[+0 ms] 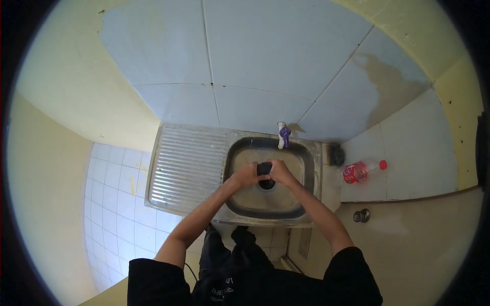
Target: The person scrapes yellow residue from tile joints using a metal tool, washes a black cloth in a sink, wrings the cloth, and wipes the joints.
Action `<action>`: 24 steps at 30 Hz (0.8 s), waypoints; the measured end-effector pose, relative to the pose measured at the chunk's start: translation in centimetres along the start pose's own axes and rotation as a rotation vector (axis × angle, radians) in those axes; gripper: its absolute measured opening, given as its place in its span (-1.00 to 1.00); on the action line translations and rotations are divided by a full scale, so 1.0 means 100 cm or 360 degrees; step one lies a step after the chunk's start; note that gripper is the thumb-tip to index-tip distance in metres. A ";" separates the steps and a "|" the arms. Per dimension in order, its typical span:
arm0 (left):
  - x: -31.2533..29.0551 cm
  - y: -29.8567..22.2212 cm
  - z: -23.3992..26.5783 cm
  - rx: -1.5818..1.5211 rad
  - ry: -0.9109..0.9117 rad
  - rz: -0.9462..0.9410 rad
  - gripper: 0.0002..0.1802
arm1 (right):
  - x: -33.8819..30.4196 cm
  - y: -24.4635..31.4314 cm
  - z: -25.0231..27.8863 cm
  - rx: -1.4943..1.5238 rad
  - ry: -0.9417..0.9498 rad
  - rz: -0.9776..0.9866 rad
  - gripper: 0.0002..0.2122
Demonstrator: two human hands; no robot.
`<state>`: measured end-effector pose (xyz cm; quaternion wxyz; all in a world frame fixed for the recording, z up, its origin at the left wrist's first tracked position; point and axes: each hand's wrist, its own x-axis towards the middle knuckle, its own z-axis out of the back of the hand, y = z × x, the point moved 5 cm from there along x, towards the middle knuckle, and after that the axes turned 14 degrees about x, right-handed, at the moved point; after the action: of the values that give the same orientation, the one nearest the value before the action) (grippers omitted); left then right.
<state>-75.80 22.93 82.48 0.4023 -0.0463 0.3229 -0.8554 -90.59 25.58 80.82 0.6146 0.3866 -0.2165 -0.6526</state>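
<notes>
Over the basin of the metal sink (240, 204), both my hands grip one small black object (264, 168). It is too small and too covered by fingers for me to tell its kind. My left hand (245, 175) closes on its left side, and my right hand (278, 171) closes on its right side, with the thumbs toward the middle. Just below them a dark round spot (266, 185) shows at the drain. Behind my hands, the tap (281, 137) has a white body and a purple handle; no running water is visible.
Left of the basin lies the ridged drainboard (189, 166). A dark scouring pad (335, 154) sits at the sink's right end. Beside it a clear plastic bottle (356, 173) with red label and cap lies on a white tiled ledge (413, 158). Tiled wall (265, 51) rises behind.
</notes>
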 end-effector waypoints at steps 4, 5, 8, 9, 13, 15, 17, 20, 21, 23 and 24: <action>-0.003 -0.021 0.008 0.0019 0.0184 0.0193 -0.27 | -0.004 -0.026 -0.003 0.0347 -0.0120 -0.0119 -0.60; -0.004 -0.016 0.003 0.0027 0.0180 0.0271 -0.30 | -0.006 -0.024 -0.004 0.0349 -0.0119 -0.0117 -0.60; -0.007 0.005 -0.022 0.0070 -0.0048 0.0351 -0.25 | -0.012 -0.005 -0.008 0.0411 -0.0149 -0.0038 -0.63; -0.007 0.014 -0.029 0.0089 -0.0158 0.0352 -0.21 | -0.013 0.002 -0.008 0.0227 -0.0214 -0.0065 -0.67; -0.002 0.009 -0.028 0.0028 -0.0152 0.0420 -0.25 | -0.022 -0.003 -0.004 -0.0200 -0.0181 -0.0006 -0.73; -0.002 -0.016 -0.022 -0.0048 -0.0165 0.0497 -0.29 | -0.027 -0.027 -0.003 -0.0286 -0.0244 0.0044 -0.73; 0.005 -0.005 -0.031 -0.0036 -0.0178 0.0435 -0.32 | -0.023 -0.031 -0.009 -0.0363 -0.0292 0.0147 -0.73; 0.014 0.006 -0.035 0.0137 -0.0094 0.0122 -0.38 | -0.022 -0.031 -0.011 -0.0386 -0.0203 -0.0137 -0.70; 0.017 0.006 -0.034 0.0302 -0.0001 -0.0129 -0.40 | -0.025 -0.028 -0.013 -0.0215 -0.0019 -0.0134 -0.64; 0.019 0.019 -0.028 0.0378 0.0069 -0.0290 -0.41 | -0.030 -0.012 -0.012 -0.0046 0.0170 -0.0118 -0.58; 0.019 0.022 -0.027 0.0455 0.0146 -0.0453 -0.41 | -0.032 -0.005 -0.014 0.0228 0.0270 -0.0099 -0.54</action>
<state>-76.55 21.92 78.73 0.2647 0.0050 0.2064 -0.9420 -89.96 29.06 80.35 0.5810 0.4899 -0.1976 -0.6192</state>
